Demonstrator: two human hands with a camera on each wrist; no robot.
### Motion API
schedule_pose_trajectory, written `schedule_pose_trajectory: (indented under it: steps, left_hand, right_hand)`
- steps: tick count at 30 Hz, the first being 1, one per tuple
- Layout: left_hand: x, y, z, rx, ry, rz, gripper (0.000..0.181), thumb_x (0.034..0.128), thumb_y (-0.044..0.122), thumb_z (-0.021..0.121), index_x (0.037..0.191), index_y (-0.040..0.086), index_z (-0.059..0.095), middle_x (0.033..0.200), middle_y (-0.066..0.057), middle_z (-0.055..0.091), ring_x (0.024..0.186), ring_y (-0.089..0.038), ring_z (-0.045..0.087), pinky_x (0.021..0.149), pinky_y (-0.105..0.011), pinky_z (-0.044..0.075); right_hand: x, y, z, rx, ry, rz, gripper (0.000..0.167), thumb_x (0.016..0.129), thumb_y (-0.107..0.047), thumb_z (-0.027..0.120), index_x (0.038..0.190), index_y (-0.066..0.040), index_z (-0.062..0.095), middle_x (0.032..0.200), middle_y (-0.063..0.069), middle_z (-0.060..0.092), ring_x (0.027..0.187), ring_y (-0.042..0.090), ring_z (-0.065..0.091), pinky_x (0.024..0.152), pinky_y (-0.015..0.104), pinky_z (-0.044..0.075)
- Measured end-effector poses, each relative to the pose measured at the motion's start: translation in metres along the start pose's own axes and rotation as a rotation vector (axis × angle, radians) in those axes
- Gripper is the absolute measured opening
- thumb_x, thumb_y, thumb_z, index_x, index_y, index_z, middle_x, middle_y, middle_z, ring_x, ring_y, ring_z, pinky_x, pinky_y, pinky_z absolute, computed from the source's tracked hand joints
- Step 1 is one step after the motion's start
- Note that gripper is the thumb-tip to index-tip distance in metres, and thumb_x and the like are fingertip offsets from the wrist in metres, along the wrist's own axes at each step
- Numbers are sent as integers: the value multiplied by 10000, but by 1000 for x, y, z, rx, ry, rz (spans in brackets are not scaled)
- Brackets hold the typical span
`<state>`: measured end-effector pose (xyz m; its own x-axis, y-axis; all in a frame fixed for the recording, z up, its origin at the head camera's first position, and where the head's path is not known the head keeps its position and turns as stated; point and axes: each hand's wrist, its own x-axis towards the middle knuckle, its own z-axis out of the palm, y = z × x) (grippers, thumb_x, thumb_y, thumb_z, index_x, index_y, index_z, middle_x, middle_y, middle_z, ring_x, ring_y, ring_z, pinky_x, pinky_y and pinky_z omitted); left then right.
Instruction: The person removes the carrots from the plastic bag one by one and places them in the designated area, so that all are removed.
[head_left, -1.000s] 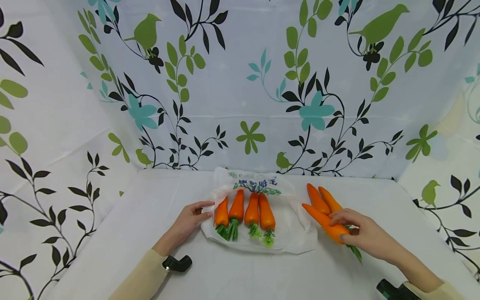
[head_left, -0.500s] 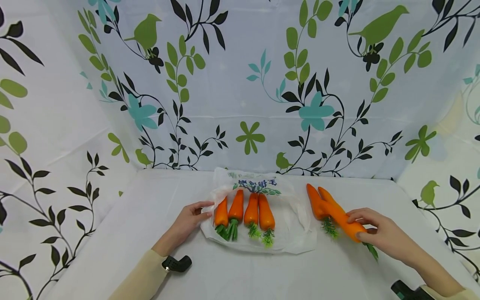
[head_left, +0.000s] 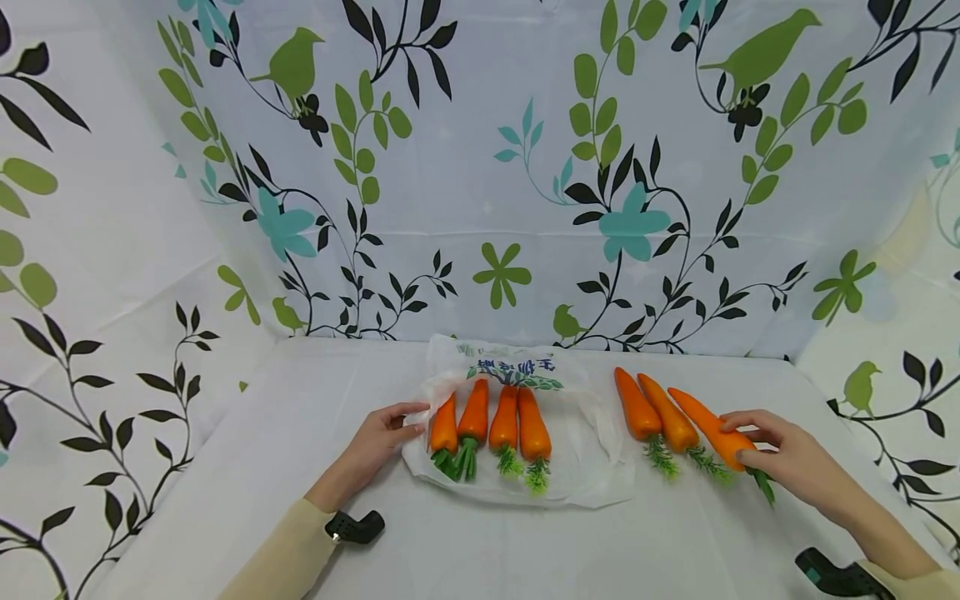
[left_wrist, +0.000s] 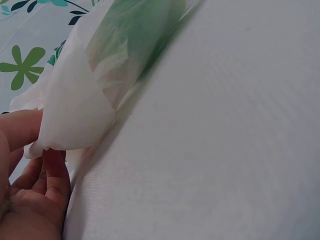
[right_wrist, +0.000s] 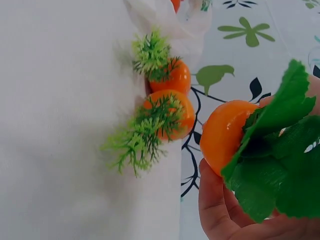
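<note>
My left hand [head_left: 382,440] pinches the left edge of a thin white plastic bag [head_left: 588,450]; the left wrist view shows the bag film [left_wrist: 75,105] between thumb and fingers. Several orange carrots with green tops, such as this carrot [head_left: 472,412], lie side by side on the bag. At the right, my right hand [head_left: 787,454] grips a carrot [head_left: 705,423] near its leafy end. Its broad green leaves [right_wrist: 275,160] fill the right wrist view's near side. Just left of it lie two more carrots, an outer carrot [head_left: 636,404] and a middle carrot [head_left: 667,414], with feathery tops.
A white cloth covers the table [head_left: 487,550]. Behind it hangs a curtain [head_left: 450,167] printed with leaves, birds and flowers. Each wrist wears a black camera strap, the left strap [head_left: 354,527] and the right strap [head_left: 840,573].
My right hand has moved right with its carrot, from across the two other carrots to beside them, so both now show fully. The left hand and the bag have stayed in place.
</note>
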<state>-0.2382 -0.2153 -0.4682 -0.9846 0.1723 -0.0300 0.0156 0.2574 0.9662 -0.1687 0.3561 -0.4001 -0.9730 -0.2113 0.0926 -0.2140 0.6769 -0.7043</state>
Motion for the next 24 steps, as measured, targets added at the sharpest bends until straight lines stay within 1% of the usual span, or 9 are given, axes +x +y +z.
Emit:
schedule_pose_trajectory:
  steps: [4, 8, 10, 14, 17, 24]
  left_hand:
    - [-1, 1, 0, -13, -3, 0, 388, 954, 109, 663, 1337, 55, 629, 1542, -141, 385, 1434, -298, 245, 1185, -488, 170]
    - [-2, 2, 0, -18, -7, -6, 388, 951, 112, 667, 1333, 57, 633, 1544, -139, 382, 1444, -302, 233, 1186, -486, 164]
    - [-2, 2, -1, -12, -7, -7, 381, 949, 115, 670, 1324, 59, 640, 1538, -137, 390, 1442, -301, 237, 1185, -489, 165]
    - [-2, 1, -1, 8, 0, 3, 365, 948, 130, 672, 1309, 75, 655, 1517, -130, 423, 1433, -300, 266, 1179, -498, 186]
    - [-2, 1, -1, 18, 10, 5, 351, 943, 137, 680, 1291, 99, 672, 1498, -112, 454, 1427, -295, 293, 1174, -496, 210]
    - [-2, 1, 0, 3, 11, -14, 348, 935, 132, 690, 1283, 115, 681, 1504, -95, 449, 1439, -290, 280, 1175, -487, 212]
  right_hand:
    - [3, 8, -2, 4, -1, 37, 296, 962, -86, 621, 1250, -20, 608, 1382, 282, 500, 1117, 456, 536, 723, 236, 539]
    - [8, 14, -2, 17, -1, 53, 315, 965, -79, 609, 1267, 10, 598, 1383, 298, 493, 1118, 459, 534, 725, 232, 539]
    - [10, 18, -2, 20, -1, 65, 325, 967, -87, 610, 1276, 16, 597, 1379, 300, 496, 1105, 421, 553, 729, 232, 538]
    - [16, 23, 1, 30, -11, 112, 361, 971, -129, 614, 1300, 18, 588, 1369, 304, 505, 1026, 270, 591, 730, 250, 531]
    - [20, 25, 4, 38, -20, 142, 382, 970, -163, 620, 1306, 15, 586, 1363, 307, 508, 999, 220, 583, 737, 271, 516]
    - [26, 30, 11, 54, -35, 180, 395, 960, -187, 633, 1302, 6, 591, 1337, 300, 522, 1039, 297, 561, 769, 329, 498]
